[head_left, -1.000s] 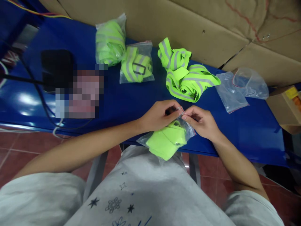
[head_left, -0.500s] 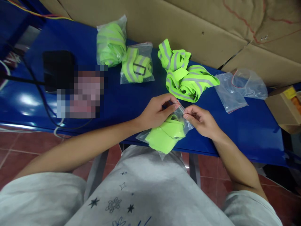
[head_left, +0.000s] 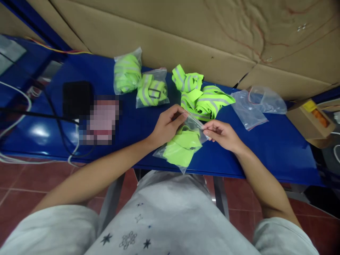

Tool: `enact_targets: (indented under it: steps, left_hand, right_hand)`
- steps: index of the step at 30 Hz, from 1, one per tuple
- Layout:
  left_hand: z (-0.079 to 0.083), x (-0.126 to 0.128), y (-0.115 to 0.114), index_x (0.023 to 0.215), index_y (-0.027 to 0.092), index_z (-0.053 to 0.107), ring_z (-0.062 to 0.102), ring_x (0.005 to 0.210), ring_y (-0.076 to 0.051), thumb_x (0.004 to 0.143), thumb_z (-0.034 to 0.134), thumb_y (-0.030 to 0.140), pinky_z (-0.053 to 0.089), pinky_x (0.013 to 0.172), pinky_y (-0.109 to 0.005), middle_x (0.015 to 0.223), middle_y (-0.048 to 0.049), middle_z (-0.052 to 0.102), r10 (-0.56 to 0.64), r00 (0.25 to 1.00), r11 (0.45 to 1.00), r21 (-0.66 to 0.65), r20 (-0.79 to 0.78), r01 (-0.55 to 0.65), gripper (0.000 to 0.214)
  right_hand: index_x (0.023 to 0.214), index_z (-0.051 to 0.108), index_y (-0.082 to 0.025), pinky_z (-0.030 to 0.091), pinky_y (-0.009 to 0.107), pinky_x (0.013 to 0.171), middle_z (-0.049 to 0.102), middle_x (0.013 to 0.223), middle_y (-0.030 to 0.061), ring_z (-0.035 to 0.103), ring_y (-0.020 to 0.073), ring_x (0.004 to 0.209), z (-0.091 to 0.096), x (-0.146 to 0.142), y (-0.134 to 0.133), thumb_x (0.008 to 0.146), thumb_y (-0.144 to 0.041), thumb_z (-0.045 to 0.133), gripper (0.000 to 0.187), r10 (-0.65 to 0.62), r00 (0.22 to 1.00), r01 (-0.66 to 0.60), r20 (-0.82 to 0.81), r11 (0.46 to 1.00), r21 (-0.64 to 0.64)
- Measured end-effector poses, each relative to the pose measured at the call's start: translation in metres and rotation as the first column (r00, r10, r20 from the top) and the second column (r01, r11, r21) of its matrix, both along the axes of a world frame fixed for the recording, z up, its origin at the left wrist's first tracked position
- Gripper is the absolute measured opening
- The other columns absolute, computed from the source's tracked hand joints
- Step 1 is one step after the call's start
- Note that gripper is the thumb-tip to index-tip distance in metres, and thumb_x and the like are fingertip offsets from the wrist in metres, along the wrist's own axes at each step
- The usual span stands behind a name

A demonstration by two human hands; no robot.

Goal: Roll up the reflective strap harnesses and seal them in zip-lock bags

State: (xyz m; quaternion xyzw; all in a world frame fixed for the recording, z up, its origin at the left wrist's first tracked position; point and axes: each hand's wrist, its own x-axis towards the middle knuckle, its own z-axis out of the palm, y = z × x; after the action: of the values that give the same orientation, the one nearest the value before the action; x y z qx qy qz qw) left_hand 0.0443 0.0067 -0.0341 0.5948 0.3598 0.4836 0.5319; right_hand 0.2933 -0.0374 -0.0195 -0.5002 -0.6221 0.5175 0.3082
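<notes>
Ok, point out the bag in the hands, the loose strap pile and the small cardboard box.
Held bag (head_left: 191, 123): head view, clear plastic below the seal.
Loose strap pile (head_left: 208, 102): head view, its larger coil.
Small cardboard box (head_left: 305, 119): head view, its brown side.

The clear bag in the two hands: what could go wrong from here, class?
The yellow-green strap bunches close below the mouth of the clear bag, so it might catch there. The bag's lower corner reaches the near edge of the blue table, so if the left hand or right hand slips, it could fall.
</notes>
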Motion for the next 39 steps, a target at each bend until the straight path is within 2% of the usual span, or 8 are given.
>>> enact_targets:
  steps: [5, 10, 16, 20, 27, 31, 34, 39]
  left_hand:
    - [0.009, -0.012, 0.015, 0.089, 0.023, 0.066, 0.054, 0.063, -0.012, 0.086, 0.081, 0.06, 0.046, 0.06, -0.026, 0.077, 0.0019, 0.062, 0.282, 0.929, 0.952, 0.049, 0.239, -0.302, 0.04]
    - [0.031, -0.033, 0.044, 0.087, 0.025, 0.059, 0.052, 0.068, -0.013, 0.088, 0.08, 0.058, 0.046, 0.067, -0.03, 0.079, 0.0027, 0.058, 0.441, 0.805, 0.856, 0.085, 0.397, -0.51, 0.039]
    - [0.027, -0.063, 0.083, 0.105, 0.028, 0.053, 0.048, 0.081, -0.009, 0.088, 0.072, 0.071, 0.04, 0.076, -0.032, 0.086, 0.0064, 0.053, 0.512, 0.822, 0.818, 0.149, 0.248, -0.555, 0.05]
    - [0.021, -0.068, 0.08, 0.126, 0.031, 0.056, 0.056, 0.111, -0.019, 0.091, 0.067, 0.073, 0.046, 0.091, -0.038, 0.125, -0.0006, 0.059, 0.606, 0.793, 0.733, 0.342, 0.065, -0.588, 0.056]
    - [0.026, -0.063, 0.037, 0.126, 0.025, 0.07, 0.043, 0.148, -0.035, 0.102, 0.057, 0.053, 0.033, 0.118, -0.057, 0.15, -0.0103, 0.055, 0.691, 0.694, 0.552, 0.767, -0.201, -0.327, 0.039]
    - [0.015, -0.044, 0.009, 0.106, 0.038, 0.078, 0.067, 0.117, -0.027, 0.095, 0.071, 0.032, 0.033, 0.116, -0.056, 0.119, -0.0008, 0.077, 0.564, 0.751, 0.49, 0.871, -0.344, 0.031, 0.014]
    - [0.015, -0.029, 0.001, 0.113, 0.036, 0.074, 0.067, 0.129, -0.028, 0.1, 0.061, 0.023, 0.031, 0.12, -0.058, 0.138, -0.0025, 0.073, 0.454, 0.695, 0.478, 0.81, -0.558, 0.338, 0.023]
    - [0.037, -0.034, 0.035, 0.118, 0.031, 0.07, 0.052, 0.149, -0.036, 0.103, 0.059, 0.027, 0.019, 0.125, -0.072, 0.153, -0.0112, 0.063, 0.545, 0.599, 0.556, 0.788, -0.586, 0.264, 0.02]
  right_hand:
    - [0.111, 0.07, -0.021, 0.049, 0.025, 0.054, 0.072, 0.082, 0.0013, 0.064, 0.0119, 0.062, -0.003, 0.006, 0.003, 0.096, -0.058, 0.068, 0.04, -0.048, 0.997, 0.038, 0.063, 0.988, 0.153]
    - [0.104, 0.074, -0.022, 0.052, 0.029, 0.07, 0.073, 0.083, 0.0028, 0.068, 0.0152, 0.073, 0.002, 0.015, 0.004, 0.104, -0.046, 0.061, 0.028, -0.264, 0.932, 0.095, 0.248, 0.839, 0.536]
    - [0.115, 0.07, -0.022, 0.056, 0.036, 0.083, 0.075, 0.108, 0.0083, 0.071, 0.0207, 0.09, 0.003, 0.029, 0.01, 0.107, -0.045, 0.053, 0.03, -0.331, 0.85, 0.027, 0.409, 0.804, 0.593]
    - [0.136, 0.06, -0.022, 0.059, 0.041, 0.089, 0.064, 0.136, 0.0145, 0.069, 0.0242, 0.101, -0.006, 0.029, 0.012, 0.104, -0.049, 0.056, 0.042, -0.349, 0.806, 0.013, 0.478, 0.817, 0.576]
    - [0.148, 0.051, -0.014, 0.041, 0.054, 0.124, 0.043, 0.153, 0.0244, 0.044, 0.0374, 0.15, -0.016, 0.011, 0.01, 0.1, -0.049, 0.062, 0.061, -0.477, 0.713, 0.014, 0.513, 0.742, 0.67]
    - [0.15, 0.051, -0.015, 0.034, 0.059, 0.126, 0.035, 0.166, 0.0244, 0.032, 0.0403, 0.159, -0.007, -0.001, 0.017, 0.103, -0.04, 0.057, 0.054, -0.476, 0.609, -0.122, 0.634, 0.734, 0.668]
    - [0.153, 0.049, -0.016, 0.023, 0.065, 0.129, 0.024, 0.175, 0.0225, 0.018, 0.0433, 0.165, 0.0, -0.011, 0.033, 0.098, -0.035, 0.061, 0.059, -0.432, 0.546, -0.21, 0.718, 0.759, 0.617]
    - [0.164, 0.038, -0.016, 0.028, 0.074, 0.122, 0.031, 0.173, 0.0258, 0.035, 0.0501, 0.156, 0.006, -0.01, 0.074, 0.091, -0.042, 0.072, 0.085, -0.33, 0.521, -0.094, 0.787, 0.894, 0.437]
